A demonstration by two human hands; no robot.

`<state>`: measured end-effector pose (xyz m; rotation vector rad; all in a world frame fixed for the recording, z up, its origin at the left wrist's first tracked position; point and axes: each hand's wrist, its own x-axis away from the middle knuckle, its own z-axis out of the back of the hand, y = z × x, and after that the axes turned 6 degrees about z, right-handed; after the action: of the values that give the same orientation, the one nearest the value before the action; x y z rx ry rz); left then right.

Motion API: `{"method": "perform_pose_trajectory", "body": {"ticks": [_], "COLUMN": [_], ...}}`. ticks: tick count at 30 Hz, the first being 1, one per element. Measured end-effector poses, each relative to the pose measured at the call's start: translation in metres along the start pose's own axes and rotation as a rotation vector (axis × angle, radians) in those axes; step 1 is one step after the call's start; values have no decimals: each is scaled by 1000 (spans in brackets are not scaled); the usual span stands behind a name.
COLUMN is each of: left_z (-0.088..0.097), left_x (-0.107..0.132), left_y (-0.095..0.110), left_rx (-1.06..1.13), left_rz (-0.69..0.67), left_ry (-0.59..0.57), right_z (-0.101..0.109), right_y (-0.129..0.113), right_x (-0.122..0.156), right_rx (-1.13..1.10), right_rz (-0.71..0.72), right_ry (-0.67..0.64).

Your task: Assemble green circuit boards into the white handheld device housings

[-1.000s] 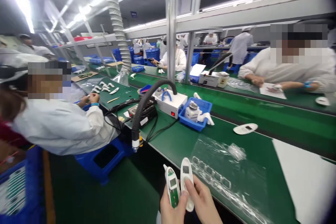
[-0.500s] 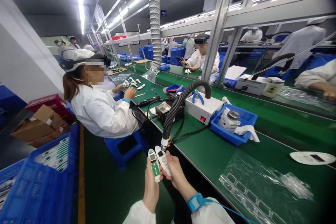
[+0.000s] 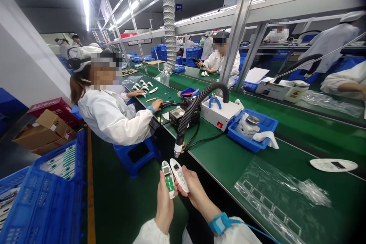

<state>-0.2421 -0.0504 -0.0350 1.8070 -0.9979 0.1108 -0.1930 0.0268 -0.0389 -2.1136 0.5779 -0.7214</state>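
My left hand [image 3: 165,206] is closed around a white housing half with a green circuit board [image 3: 167,178] showing inside it. Close beside it, my right hand [image 3: 193,191] grips a white front cover [image 3: 180,174] with a small window and buttons. The two parts are held side by side, almost touching, off the near edge of the green bench [image 3: 223,160]. A blue strap [image 3: 217,222] circles my right wrist. Just above the parts hangs the nozzle of a black corrugated hose [image 3: 188,116].
A seated co-worker in white [image 3: 111,116] is at the bench to the left, hands on it. On the bench are a white box unit [image 3: 220,108], a blue tray [image 3: 253,131], a clear plastic blister sheet [image 3: 274,198] and a white cover [image 3: 333,165]. Blue crates [image 3: 42,198] stand at the left.
The view swung left and down from the bench; my hands with both parts now sit lower and left. The co-worker's near hand reached right along the bench.
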Motion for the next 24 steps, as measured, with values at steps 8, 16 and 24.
{"method": "perform_pose_trajectory", "body": {"ticks": [8,16,24], "left_z": [-22,-44,-80], "left_x": [64,93,110], "left_y": [-17,-23,-55], "left_rx": [5,-42,-281], "left_rz": [235,239,-6], "left_ry": [-186,-252,-322], "right_z": [46,77,95], "right_y": [-39,-61,-61], "right_x": [108,154,167], "right_rx": [-312,-198,149], "right_rz": [-53,64,265], "right_ry": [24,4,25]}}
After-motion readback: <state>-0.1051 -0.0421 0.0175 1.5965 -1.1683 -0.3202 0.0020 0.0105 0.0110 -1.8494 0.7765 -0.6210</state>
